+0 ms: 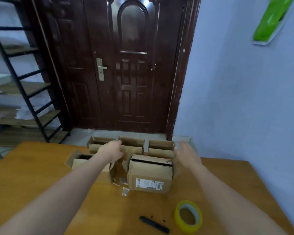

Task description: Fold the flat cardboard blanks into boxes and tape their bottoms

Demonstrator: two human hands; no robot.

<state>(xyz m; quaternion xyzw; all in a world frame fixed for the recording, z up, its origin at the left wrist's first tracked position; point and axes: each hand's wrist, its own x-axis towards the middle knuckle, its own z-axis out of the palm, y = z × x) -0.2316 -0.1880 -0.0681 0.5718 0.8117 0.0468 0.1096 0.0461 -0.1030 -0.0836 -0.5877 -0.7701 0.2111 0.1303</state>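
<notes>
A cardboard box with a white shipping label stands on the wooden table, its top flaps partly folded over and a loose flap with torn tape hanging at its left side. My left hand reaches over that left flap, fingers bent downward near it; whether it grips the flap is hidden. My right hand hovers to the right of the box with fingers spread, holding nothing. A roll of yellow tape lies near the table's front right. A black pen-like tool lies to the left of the roll.
Three folded open-topped boxes stand in a row along the table's far edge, and another open box sits at the left. A scrap of clear tape lies before the labelled box. Behind are a dark door and a shelf rack at the left.
</notes>
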